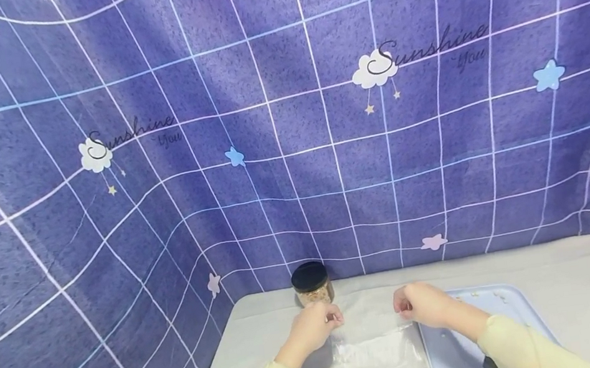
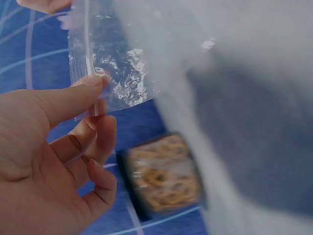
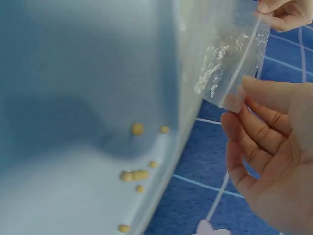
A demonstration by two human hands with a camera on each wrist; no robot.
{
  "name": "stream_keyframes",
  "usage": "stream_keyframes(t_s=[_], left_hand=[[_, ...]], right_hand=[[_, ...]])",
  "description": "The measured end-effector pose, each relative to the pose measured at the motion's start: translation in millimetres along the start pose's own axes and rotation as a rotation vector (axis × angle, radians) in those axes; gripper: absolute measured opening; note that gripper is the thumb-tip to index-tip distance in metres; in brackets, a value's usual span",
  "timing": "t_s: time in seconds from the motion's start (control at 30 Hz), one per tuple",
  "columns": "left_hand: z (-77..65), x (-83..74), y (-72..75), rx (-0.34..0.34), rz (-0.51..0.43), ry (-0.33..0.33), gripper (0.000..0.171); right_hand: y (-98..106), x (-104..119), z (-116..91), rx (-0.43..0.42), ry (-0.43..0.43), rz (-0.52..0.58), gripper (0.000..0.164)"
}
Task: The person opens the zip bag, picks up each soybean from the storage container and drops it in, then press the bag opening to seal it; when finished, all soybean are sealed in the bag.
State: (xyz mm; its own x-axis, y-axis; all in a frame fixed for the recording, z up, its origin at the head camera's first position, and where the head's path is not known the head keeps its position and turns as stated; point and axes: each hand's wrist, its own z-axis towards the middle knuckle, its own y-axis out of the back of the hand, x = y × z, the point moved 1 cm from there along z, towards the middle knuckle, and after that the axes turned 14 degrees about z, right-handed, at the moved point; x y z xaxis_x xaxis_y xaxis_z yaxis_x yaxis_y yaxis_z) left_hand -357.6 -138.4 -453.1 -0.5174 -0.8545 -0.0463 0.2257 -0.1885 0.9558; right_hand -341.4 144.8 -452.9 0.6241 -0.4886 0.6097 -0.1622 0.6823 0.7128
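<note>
A clear zip-top plastic bag (image 1: 377, 348) spans the gap between both hands over the table. My left hand (image 1: 313, 326) pinches one end of its zip edge between thumb and index finger. At the opposite end, my right hand (image 1: 422, 305) pinches the other corner the same way. In the left wrist view the zip strip (image 2: 89, 44) runs up from the thumb, and the bag looks flat with nothing inside. The other fingers of each hand curl loosely away from the plastic.
Behind my left hand stands a jar (image 1: 312, 285) with a black lid and tan, ring-like bits inside. A light-blue tray (image 1: 506, 299) lies under my right forearm, with several small yellowish pieces (image 3: 137, 129) along one side. A purple-blue grid curtain (image 1: 367, 211) hangs behind the table.
</note>
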Motion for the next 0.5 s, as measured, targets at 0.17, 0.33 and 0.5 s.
stream_keyframes(t_s=[0.17,0.33,0.5], left_hand=[[-10.5,-8.2,19.0,-0.015,0.015,-0.014,0.005],[-17.6,-16.0,31.1,-0.029,0.024,-0.033,0.006],[-22.3,-22.4,43.2,-0.074,0.031,-0.052,0.004]], right_hand=[[2,22,2,-0.003,0.093,0.046,0.008],[-3,39,5,-0.008,0.144,0.024,0.005],[-6,50,7,-0.026,0.14,-0.006,0.009]])
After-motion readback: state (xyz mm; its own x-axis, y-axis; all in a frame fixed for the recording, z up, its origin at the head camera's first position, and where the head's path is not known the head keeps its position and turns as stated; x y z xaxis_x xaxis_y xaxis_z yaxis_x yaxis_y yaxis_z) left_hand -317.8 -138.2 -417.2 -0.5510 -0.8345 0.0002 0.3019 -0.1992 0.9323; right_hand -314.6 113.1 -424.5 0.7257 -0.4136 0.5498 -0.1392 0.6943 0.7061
